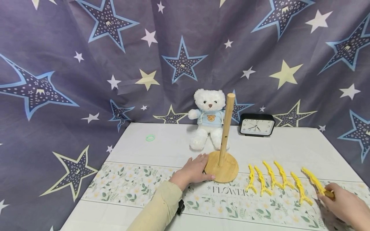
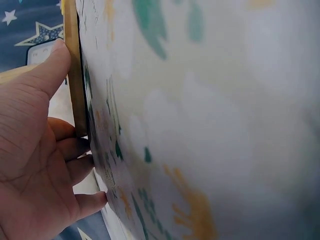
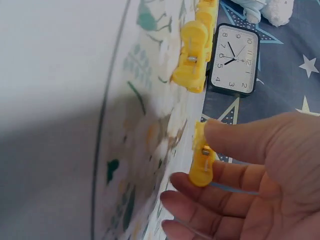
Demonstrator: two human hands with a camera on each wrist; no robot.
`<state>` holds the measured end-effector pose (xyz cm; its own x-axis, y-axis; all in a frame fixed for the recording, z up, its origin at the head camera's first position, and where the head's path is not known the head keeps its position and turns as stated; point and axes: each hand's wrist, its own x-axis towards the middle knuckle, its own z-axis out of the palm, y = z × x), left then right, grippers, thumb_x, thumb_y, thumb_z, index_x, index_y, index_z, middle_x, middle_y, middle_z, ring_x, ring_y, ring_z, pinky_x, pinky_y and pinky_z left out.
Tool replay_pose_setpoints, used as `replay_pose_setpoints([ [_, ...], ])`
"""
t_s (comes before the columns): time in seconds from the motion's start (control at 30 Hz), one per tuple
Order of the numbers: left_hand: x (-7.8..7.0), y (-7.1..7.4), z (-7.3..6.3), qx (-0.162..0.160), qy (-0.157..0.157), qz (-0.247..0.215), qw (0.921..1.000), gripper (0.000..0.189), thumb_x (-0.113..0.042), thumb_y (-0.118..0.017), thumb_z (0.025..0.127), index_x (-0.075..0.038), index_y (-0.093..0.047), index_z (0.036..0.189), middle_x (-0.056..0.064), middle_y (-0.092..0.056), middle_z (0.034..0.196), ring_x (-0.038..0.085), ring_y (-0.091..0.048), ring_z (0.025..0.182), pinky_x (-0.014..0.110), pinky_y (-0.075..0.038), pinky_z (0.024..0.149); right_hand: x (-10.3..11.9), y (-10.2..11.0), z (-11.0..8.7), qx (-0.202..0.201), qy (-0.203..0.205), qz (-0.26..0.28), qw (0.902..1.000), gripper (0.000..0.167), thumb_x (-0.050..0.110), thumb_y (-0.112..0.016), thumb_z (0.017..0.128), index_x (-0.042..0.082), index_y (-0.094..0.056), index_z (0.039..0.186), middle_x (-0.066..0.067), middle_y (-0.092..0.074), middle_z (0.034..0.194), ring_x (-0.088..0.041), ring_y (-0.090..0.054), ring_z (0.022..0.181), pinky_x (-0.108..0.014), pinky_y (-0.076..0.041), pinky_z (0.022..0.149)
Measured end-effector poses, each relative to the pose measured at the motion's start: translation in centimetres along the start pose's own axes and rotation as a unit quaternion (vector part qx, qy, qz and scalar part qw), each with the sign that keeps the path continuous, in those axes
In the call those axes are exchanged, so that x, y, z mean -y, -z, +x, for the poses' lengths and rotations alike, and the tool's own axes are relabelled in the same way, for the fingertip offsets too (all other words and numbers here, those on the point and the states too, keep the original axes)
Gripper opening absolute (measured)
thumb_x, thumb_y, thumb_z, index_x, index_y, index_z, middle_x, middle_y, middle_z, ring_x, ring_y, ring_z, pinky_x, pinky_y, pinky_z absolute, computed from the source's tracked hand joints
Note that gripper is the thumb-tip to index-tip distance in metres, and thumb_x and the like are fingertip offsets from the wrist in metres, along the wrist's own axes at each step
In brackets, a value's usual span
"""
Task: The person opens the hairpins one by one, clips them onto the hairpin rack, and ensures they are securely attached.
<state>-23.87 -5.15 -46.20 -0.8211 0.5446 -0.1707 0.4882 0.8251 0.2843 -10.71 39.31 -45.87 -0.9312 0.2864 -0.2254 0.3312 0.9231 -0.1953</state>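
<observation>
My left hand rests at the left rim of a wooden stand's round base. Thumb and fingers lie spread and fairly straight along that rim; in the left wrist view the fingertips touch the tablecloth. From the base rises an upright wooden pole. At the right, my right hand pinches one end of a yellow plastic clip between thumb and fingers. That clip shows a metal spring in the right wrist view. Several more yellow clips lie in a row left of it.
A white teddy bear in a blue top sits behind the stand. To its right stands a black-framed clock. A light green ring lies back left. A flowered runner crosses the white table; a star-printed curtain hangs behind.
</observation>
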Motion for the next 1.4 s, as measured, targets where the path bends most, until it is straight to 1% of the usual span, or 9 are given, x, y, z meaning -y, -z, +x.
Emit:
replay_pose_setpoints([
  [0.13, 0.0, 0.0, 0.1, 0.000, 0.001, 0.003, 1.0000, 0.095, -0.064, -0.057, 0.089, -0.005, -0.022, 0.155, 0.010, -0.024, 0.160, 0.024, -0.020, 0.147, 0.052, -0.018, 0.117, 0.9, 0.2, 0.1, -0.059, -0.015, 0.017, 0.9980, 0.045, 0.010, -0.069, 0.088, -0.023, -0.045, 0.106, -0.036, -0.055, 0.092, -0.042, -0.061, 0.075, -0.049, -0.051, 0.063],
  [0.23, 0.0, 0.0, 0.1, 0.000, 0.001, 0.006, 1.0000, 0.095, -0.064, -0.056, 0.089, -0.005, -0.022, 0.155, 0.010, -0.024, 0.160, 0.024, -0.020, 0.147, 0.052, -0.018, 0.117, 1.5, 0.3, 0.2, -0.098, -0.009, 0.037, 0.9945, 0.043, 0.007, -0.067, 0.088, -0.023, -0.044, 0.109, -0.038, -0.052, 0.098, -0.044, -0.061, 0.076, -0.050, -0.051, 0.062],
  [0.33, 0.0, 0.0, 0.0, -0.001, 0.001, 0.009, 1.0000, 0.095, -0.064, -0.056, 0.089, -0.005, -0.022, 0.155, 0.010, -0.024, 0.160, 0.024, -0.020, 0.147, 0.052, -0.019, 0.117, 2.0, 0.5, 0.3, -0.127, 0.020, 0.060, 0.9899, 0.041, 0.005, -0.063, 0.089, -0.023, -0.043, 0.112, -0.039, -0.051, 0.099, -0.045, -0.059, 0.077, -0.051, -0.049, 0.060],
  [0.43, 0.0, 0.1, 0.0, -0.001, 0.001, 0.010, 0.9999, 0.094, -0.063, -0.057, 0.089, -0.005, -0.022, 0.155, 0.010, -0.024, 0.160, 0.024, -0.020, 0.147, 0.053, -0.019, 0.117, 2.7, 0.8, 0.2, -0.146, 0.046, 0.081, 0.9849, 0.041, 0.004, -0.062, 0.089, -0.022, -0.043, 0.115, -0.039, -0.050, 0.102, -0.048, -0.059, 0.080, -0.052, -0.049, 0.059],
  [0.63, -0.1, 0.1, 0.0, 0.001, 0.001, 0.008, 1.0000, 0.095, -0.063, -0.057, 0.089, -0.005, -0.021, 0.155, 0.010, -0.023, 0.160, 0.024, -0.020, 0.147, 0.053, -0.019, 0.117, 4.7, 1.4, 0.0, -0.167, 0.082, 0.121, 0.9751, 0.041, 0.003, -0.059, 0.092, -0.018, -0.043, 0.123, -0.040, -0.050, 0.110, -0.051, -0.057, 0.088, -0.053, -0.051, 0.061],
  [0.7, -0.1, 0.1, 0.0, 0.001, -0.001, 0.007, 1.0000, 0.095, -0.062, -0.058, 0.089, -0.004, -0.021, 0.155, 0.011, -0.023, 0.160, 0.025, -0.020, 0.147, 0.053, -0.019, 0.117, 5.2, 1.6, -0.1, -0.174, 0.101, 0.129, 0.9710, 0.041, 0.003, -0.059, 0.092, -0.017, -0.044, 0.125, -0.039, -0.050, 0.113, -0.051, -0.058, 0.089, -0.054, -0.052, 0.062],
  [0.9, -0.1, 0.1, 0.1, 0.003, -0.002, 0.005, 1.0000, 0.095, -0.061, -0.058, 0.089, -0.003, -0.022, 0.155, 0.012, -0.024, 0.159, 0.026, -0.021, 0.147, 0.054, -0.019, 0.116, 6.3, 1.7, -0.4, -0.172, 0.152, 0.159, 0.9603, 0.046, 0.005, -0.057, 0.095, -0.012, -0.042, 0.135, -0.037, -0.052, 0.120, -0.051, -0.060, 0.093, -0.054, -0.054, 0.065],
  [1.23, -0.1, 0.0, 0.0, 0.006, 0.004, -0.003, 1.0000, 0.094, -0.060, -0.059, 0.089, -0.005, -0.022, 0.155, 0.012, -0.024, 0.160, 0.026, -0.020, 0.147, 0.053, -0.018, 0.117, 8.9, 1.5, -0.7, -0.189, 0.190, 0.202, 0.9422, 0.051, 0.010, -0.058, 0.098, -0.007, -0.040, 0.143, -0.032, -0.054, 0.124, -0.048, -0.061, 0.097, -0.054, -0.055, 0.072],
  [1.4, -0.1, 0.0, 0.0, 0.005, 0.004, 0.000, 1.0000, 0.094, -0.061, -0.059, 0.089, -0.005, -0.022, 0.155, 0.011, -0.024, 0.160, 0.024, -0.021, 0.147, 0.053, -0.019, 0.117, 10.3, 1.6, -0.6, -0.198, 0.210, 0.210, 0.9341, 0.052, 0.008, -0.060, 0.097, -0.006, -0.040, 0.143, -0.029, -0.055, 0.124, -0.045, -0.062, 0.097, -0.054, -0.054, 0.074],
])
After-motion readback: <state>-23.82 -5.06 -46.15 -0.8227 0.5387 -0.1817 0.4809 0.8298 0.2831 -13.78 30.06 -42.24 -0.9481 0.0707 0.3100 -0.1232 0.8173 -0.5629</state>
